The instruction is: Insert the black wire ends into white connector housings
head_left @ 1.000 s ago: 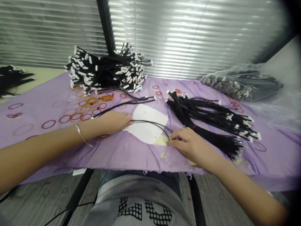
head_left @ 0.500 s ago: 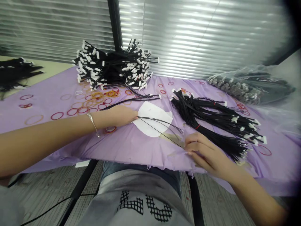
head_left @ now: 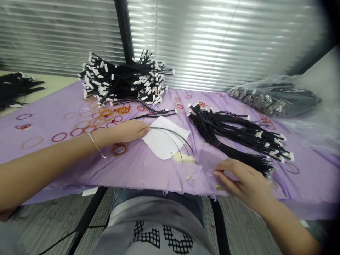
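1. Sliding off the wire ends since half a second ago, the right hand (head_left: 243, 179) now rests on the purple cloth (head_left: 148, 166) at 5 o'clock. Its fingers are loosely bent, with nothing visibly in them.
2. At 2 o'clock, a clear plastic bag (head_left: 276, 97) holds dark, metal-tipped wire bundles.
3. A heap of connector-tipped wires (head_left: 124, 83) lies at 11 o'clock, and a red-banded bundle (head_left: 233, 132) at 3.
4. On the central white paper (head_left: 162, 143), the left hand (head_left: 127, 130) has its fingers closed together, pinning the thin black wires (head_left: 175, 134). Their free ends arc towards 4 o'clock.
5. I judge a few strands are being laid out. Regripping those springy ends would call for a fine pinch.
6. Rubber bands (head_left: 87, 124) are scattered at 9 o'clock.
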A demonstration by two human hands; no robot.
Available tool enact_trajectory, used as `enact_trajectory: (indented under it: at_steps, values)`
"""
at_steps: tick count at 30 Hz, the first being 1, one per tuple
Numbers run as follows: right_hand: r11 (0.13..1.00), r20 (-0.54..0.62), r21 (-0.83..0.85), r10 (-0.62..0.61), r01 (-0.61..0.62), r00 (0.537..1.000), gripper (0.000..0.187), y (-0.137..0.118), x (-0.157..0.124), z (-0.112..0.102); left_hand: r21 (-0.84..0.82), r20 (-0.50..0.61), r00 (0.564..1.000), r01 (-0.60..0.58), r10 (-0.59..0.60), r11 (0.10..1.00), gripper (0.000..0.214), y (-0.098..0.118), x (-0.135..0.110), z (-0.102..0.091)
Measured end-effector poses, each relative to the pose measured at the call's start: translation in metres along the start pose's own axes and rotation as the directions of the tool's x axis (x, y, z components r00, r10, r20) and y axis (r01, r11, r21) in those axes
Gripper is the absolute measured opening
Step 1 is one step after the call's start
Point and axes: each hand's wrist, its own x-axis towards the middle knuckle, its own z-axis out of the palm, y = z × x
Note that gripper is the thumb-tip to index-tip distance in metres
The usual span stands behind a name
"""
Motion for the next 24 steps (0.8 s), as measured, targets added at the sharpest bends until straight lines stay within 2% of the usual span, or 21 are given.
enact_trajectory:
  at_steps: [2, 5, 7, 9, 12, 15, 17, 18, 19, 20, 22, 24]
  values:
    - [0.996, 0.0, -0.053, 0.077, -0.077, 0.997, 0.003, 0.002, 0.005, -0.001, -0.121, -0.109, 0.993, 0.04, -0.053, 0.992, 0.038, -0.006, 0.0, -0.009]
    - [0.983, 0.014, -0.134, 0.126, -0.123, 0.992, 0.023, 0.005, 0.016, -0.001, -0.307, -0.237, 0.957, 0.088, -0.165, 0.948, 0.036, -0.008, -0.003, -0.026]
    - [0.983, 0.049, -0.129, 0.137, -0.13, 0.989, 0.035, 0.003, 0.026, 0.002, -0.444, -0.264, 0.938, 0.09, -0.226, 0.892, 0.036, -0.006, -0.008, -0.035]
    - [0.989, 0.136, -0.055, 0.142, -0.135, 0.981, 0.03, -0.003, 0.039, 0.006, -0.59, -0.248, 0.93, 0.076, -0.27, 0.804, 0.035, -0.002, -0.014, -0.041]
    - [0.979, 0.208, 0.092, 0.162, -0.184, 0.965, 0.027, -0.013, 0.069, 0.018, -0.824, -0.152, 0.944, 0.043, -0.293, 0.565, 0.033, 0.003, -0.019, -0.042]
    - [0.902, 0.231, 0.347, 0.184, -0.258, 0.955, 0.063, -0.018, 0.108, 0.039, -0.954, -0.055, 0.95, 0.04, -0.306, 0.298, 0.035, 0.008, -0.019, -0.041]
    - [0.851, 0.287, 0.469, 0.104, -0.234, 0.952, 0.086, -0.017, 0.134, 0.056, -0.983, 0.003, 0.954, 0.057, -0.301, 0.172, 0.036, 0.01, -0.019, -0.042]
    - [0.842, 0.289, 0.505, 0.042, -0.19, 0.956, 0.089, -0.017, 0.144, 0.064, -0.991, 0.036, 0.96, 0.071, -0.279, 0.116, 0.036, 0.01, -0.019, -0.043]
    - [0.839, 0.273, 0.527, -0.014, -0.137, 0.962, 0.081, -0.016, 0.154, 0.07, -0.994, 0.072, 0.966, 0.091, -0.25, 0.063, 0.037, 0.01, -0.02, -0.044]
    - [0.841, 0.246, 0.534, -0.054, -0.089, 0.968, 0.062, -0.015, 0.161, 0.074, -0.994, 0.103, 0.97, 0.109, -0.221, 0.014, 0.039, 0.01, -0.021, -0.045]
    - [0.853, 0.186, 0.52, -0.058, -0.048, 0.981, 0.025, -0.013, 0.17, 0.072, -0.991, 0.121, 0.972, 0.108, -0.203, -0.076, 0.041, 0.009, -0.025, -0.047]
    - [0.886, 0.111, 0.463, -0.015, -0.038, 0.994, 0.022, -0.012, 0.17, 0.053, -0.986, 0.088, 0.967, 0.051, -0.239, -0.157, 0.041, 0.006, -0.031, -0.047]
